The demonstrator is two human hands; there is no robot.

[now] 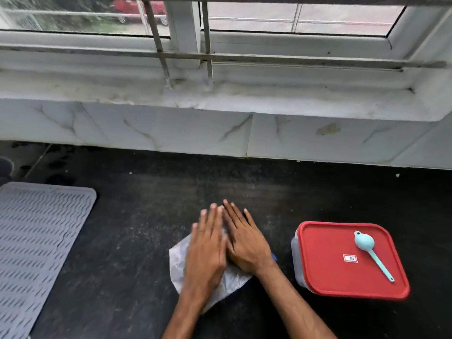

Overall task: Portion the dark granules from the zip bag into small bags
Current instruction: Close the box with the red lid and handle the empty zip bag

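1. On the black counter (137, 216) in front of the person lies a flat, pale plastic bag (178, 259), almost wholly covered by both hands.
2. The left hand (208, 250) and right hand (245, 243) lie side by side, touching, palms down on the bag. Fingers are straight and spread flat, pressing, not curled round anything.
3. The bag sits cornerwise: one corner points back at the person between the forearms, and another sticks out left of the left hand. A bit of blue shows by the right wrist; I can't tell whether it is the zip.
4. I can't see any dark granules, nor say whether this is the zip bag or a small one.
5. The spoon (370, 253) rests on the red lid of the box (325, 270), to the right of the bag, with its handle slanting back toward the person. The right hand is the nearer, so fetching it looks like that hand's job.
6. A grey mat (36, 241) lies well off left, below the window (220, 25).
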